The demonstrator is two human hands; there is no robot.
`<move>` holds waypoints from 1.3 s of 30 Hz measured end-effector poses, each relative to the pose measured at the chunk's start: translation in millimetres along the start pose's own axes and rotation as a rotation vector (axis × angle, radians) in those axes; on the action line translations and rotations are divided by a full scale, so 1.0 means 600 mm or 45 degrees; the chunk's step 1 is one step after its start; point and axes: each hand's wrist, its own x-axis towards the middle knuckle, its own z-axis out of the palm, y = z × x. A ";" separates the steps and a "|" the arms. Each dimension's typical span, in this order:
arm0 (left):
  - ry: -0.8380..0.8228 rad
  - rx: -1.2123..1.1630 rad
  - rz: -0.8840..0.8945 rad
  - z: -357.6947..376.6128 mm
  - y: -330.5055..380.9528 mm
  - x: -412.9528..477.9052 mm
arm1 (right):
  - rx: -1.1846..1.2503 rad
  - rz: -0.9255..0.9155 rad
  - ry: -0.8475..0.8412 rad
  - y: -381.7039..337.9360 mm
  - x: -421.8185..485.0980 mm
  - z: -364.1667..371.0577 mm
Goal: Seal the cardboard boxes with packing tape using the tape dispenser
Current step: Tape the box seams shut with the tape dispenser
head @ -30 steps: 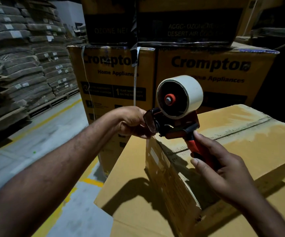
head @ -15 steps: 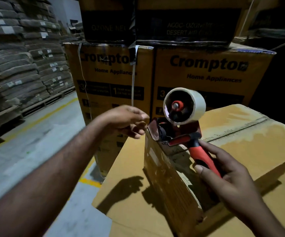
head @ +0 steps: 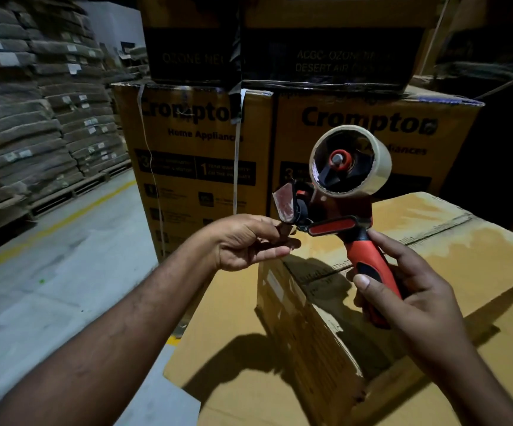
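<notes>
Gripping the red-and-black plastic tape dispenser by its handle, the person's right hand wraps its fingers fully round it, above the brown cardboard box. The left hand pinches the tan tape end between thumb and fingertips, just beneath the dispenser's front.

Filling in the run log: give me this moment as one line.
right hand: grips tape dispenser handle | left hand: pinches tape end at dispenser mouth | cardboard box: under dispenser, flap standing
</notes>
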 end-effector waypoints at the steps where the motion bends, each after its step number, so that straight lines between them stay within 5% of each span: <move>1: 0.006 0.066 -0.020 -0.003 0.005 0.003 | -0.011 -0.004 -0.006 0.003 -0.001 -0.001; 13: 0.197 0.752 -0.094 -0.024 0.046 0.050 | -0.542 -0.060 -0.101 0.040 -0.003 0.021; 31: 0.721 1.331 0.057 -0.040 0.042 0.100 | -0.767 0.082 -0.108 0.032 -0.018 0.050; 39: 0.568 0.987 0.110 -0.057 0.030 0.085 | -0.654 0.094 -0.012 0.029 -0.038 0.039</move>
